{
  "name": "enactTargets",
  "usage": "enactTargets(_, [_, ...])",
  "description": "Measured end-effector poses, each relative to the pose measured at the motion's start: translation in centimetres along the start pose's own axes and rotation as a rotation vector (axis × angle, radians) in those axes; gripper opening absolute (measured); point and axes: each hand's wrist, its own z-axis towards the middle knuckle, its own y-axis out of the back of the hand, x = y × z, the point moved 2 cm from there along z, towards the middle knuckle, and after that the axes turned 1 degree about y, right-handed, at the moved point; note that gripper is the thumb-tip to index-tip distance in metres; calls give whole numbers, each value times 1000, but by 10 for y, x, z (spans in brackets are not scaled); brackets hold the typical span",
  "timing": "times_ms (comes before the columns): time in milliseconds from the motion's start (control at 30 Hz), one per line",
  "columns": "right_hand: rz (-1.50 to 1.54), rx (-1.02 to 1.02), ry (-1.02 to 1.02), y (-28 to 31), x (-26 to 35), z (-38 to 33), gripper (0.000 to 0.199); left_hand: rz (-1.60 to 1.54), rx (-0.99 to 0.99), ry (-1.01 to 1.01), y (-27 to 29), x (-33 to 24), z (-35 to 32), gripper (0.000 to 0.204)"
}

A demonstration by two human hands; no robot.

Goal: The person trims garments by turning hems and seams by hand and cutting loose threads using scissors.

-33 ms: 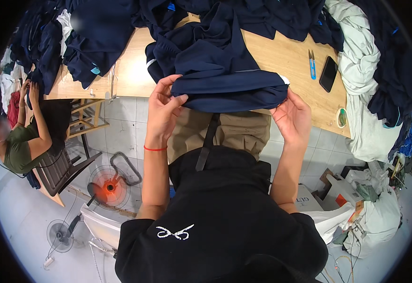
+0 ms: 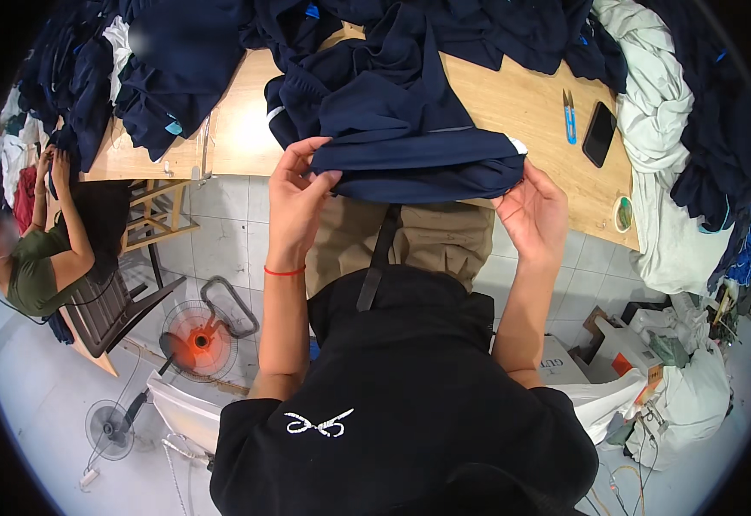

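Observation:
A dark navy garment (image 2: 392,112) lies on the table before me, its near edge stretched between my two hands. That edge forms an open, tube-like hem (image 2: 414,163) with a small white patch (image 2: 520,146) at its right end. My left hand (image 2: 300,185) pinches the left end, thumb below and fingers above. At the other end my right hand (image 2: 534,206) grips the hem beside the white patch; some of its fingers are hidden by the cloth. A thin red band circles my left wrist.
On the table's (image 2: 513,99) right lie blue thread snips (image 2: 570,119), a black phone (image 2: 599,135) and a small round dish (image 2: 623,213). Navy garments (image 2: 496,30) heap along the back, pale cloth (image 2: 659,95) at right. A person (image 2: 44,258) handles cloth at far left, near a fan (image 2: 201,341).

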Motion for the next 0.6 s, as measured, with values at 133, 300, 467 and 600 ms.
enactTargets(133, [-24,66,-10,-6,-1,-5,32,424,-203,-252,10,7,1,27])
enactTargets(300, [-198,86,73,3,-1,-5,28,204,-272,-84,20,3,-3,21])
enactTargets(467, [-199,-46,9,7,-4,-2,24,-817,119,312,34,-8,7,33])
enactTargets(600, [-225,20,7,3,-2,-6,23,-868,178,223,39,-13,7,33])
